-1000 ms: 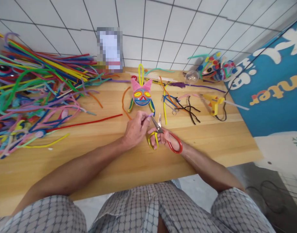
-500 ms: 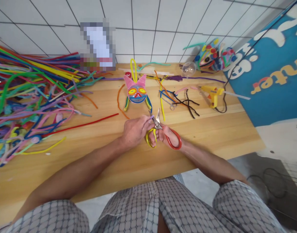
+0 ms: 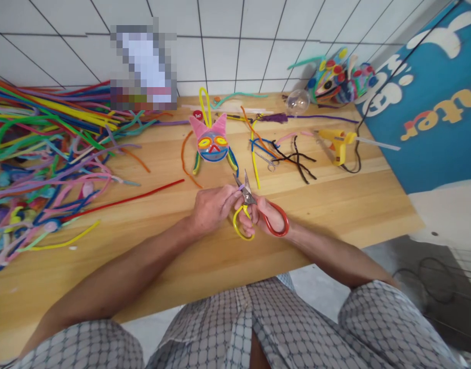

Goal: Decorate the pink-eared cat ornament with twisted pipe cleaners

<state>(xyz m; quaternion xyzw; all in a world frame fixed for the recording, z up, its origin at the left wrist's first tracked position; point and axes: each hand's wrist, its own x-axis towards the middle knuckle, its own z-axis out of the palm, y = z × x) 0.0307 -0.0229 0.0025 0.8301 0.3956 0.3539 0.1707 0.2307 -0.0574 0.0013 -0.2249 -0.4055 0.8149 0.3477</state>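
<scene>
My left hand (image 3: 212,207) pinches a short purple pipe-cleaner piece (image 3: 240,188) between thumb and fingers. My right hand (image 3: 258,215) grips scissors (image 3: 254,210) with one yellow and one red handle loop, its fingers through the loops. The blades point away from me, nearly together, right at the purple piece. Just beyond them on the wooden table (image 3: 335,205) lies a cat-face craft (image 3: 212,141) with pink ears and a blue face.
A big heap of coloured pipe cleaners (image 3: 46,148) covers the table's left side. A long red pipe cleaner (image 3: 135,197) lies near my left hand. Loose pieces (image 3: 281,154), a yellow glue gun (image 3: 337,143), a clear ball (image 3: 297,102) and another colourful craft (image 3: 337,79) sit right.
The scissor blades have narrowed onto the purple piece. Both hands have stayed together; the view has shifted slightly, tilting downward.
</scene>
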